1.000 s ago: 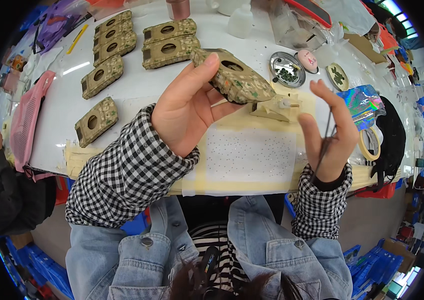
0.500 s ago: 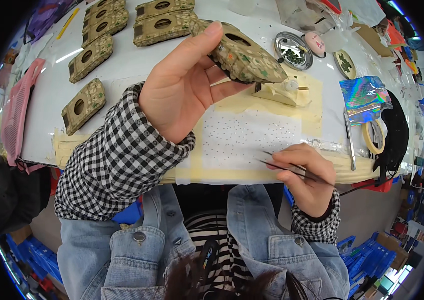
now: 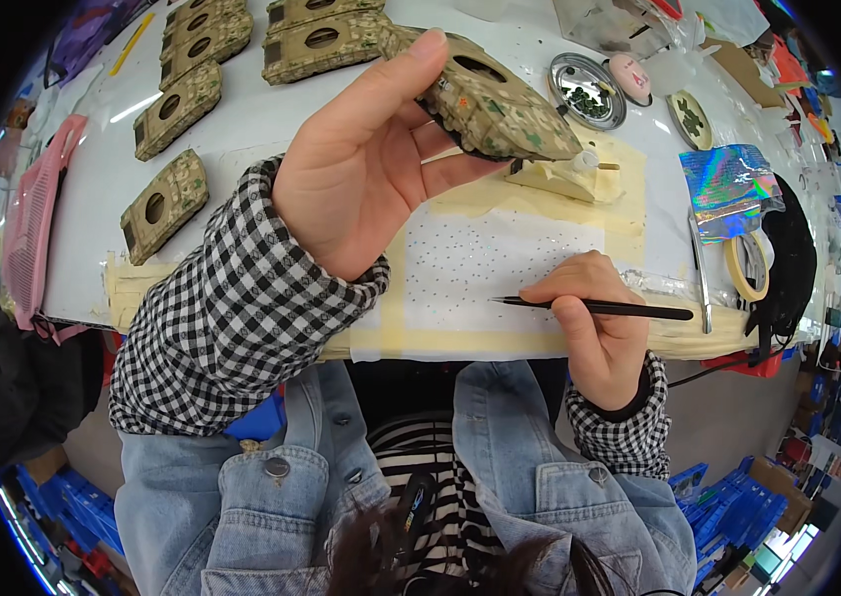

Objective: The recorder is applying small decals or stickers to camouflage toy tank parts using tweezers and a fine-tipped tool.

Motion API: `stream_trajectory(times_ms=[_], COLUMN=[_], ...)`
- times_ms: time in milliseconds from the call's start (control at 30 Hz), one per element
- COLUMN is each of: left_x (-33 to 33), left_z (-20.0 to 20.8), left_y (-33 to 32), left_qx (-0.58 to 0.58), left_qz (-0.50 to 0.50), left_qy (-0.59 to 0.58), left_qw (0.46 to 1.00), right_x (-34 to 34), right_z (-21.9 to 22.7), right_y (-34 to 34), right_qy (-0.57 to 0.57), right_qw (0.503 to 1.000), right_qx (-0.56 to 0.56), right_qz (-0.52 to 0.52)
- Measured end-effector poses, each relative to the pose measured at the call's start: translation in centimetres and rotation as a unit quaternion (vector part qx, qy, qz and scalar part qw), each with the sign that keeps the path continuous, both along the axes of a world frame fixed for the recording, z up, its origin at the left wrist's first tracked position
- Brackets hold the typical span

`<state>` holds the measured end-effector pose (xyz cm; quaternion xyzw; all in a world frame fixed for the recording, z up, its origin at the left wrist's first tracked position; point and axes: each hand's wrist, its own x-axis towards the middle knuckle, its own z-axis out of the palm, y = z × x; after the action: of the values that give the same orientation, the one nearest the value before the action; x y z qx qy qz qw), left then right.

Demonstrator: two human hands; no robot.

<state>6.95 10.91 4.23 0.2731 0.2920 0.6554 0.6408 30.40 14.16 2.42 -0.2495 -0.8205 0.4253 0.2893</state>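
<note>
Blue crates (image 3: 83,517) stand low at the left and right of my view, and a wide white table (image 3: 252,114) fills the middle, its near edge wrapped in pale tape. Camouflage bodies (image 3: 182,189) with round openings lie in rows at its far left. Near the middle, a white sheet (image 3: 450,318) is taped down.

I see little change on the left: my left hand (image 3: 351,164) still pinches one camouflage piece (image 3: 510,109), thumb above and fingers beneath, tilted over the sheet's far side. My right hand (image 3: 604,348) has made the big move — from raised at the right, fingers spread, down to the sheet's near right. It now pinches black tweezers (image 3: 639,310), whose tips, parted half a second ago, look closed. I take it that the sheet is where the fine work sits at this moment, with the piece kept ready in the air.

As for containers, a clear box (image 3: 604,35) stands at the far right; I cannot make out its contents. An iridescent pouch (image 3: 733,194) lies nearer, hiding whatever it holds. Between them, a round metal dish (image 3: 571,70) holds dark green bits, and an oval dish (image 3: 677,101) to its right carries flat green shapes.

Smallest are the specks (image 3: 480,260) scattered across the sheet — whether the tips grip one, I cannot tell.
</note>
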Motion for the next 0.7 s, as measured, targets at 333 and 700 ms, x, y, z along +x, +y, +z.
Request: stream_trajectory(times_ms=[333, 700], left_x=[0.0, -1.5], left_z=[0.0, -1.5], left_y=[0.0, 0.4], left_qx=[-0.002, 0.092], left_qz=[0.0, -0.057], left_qy=[0.004, -0.018], left_qw=[1.0, 0.994], right_x=[-0.1, -0.2], right_z=[-0.2, 0.0], right_y=[0.1, 0.0], right_qy=[-0.002, -0.007], right_qw=[1.0, 1.0], right_qx=[0.022, 0.007], right_qz=[0.005, 0.0])
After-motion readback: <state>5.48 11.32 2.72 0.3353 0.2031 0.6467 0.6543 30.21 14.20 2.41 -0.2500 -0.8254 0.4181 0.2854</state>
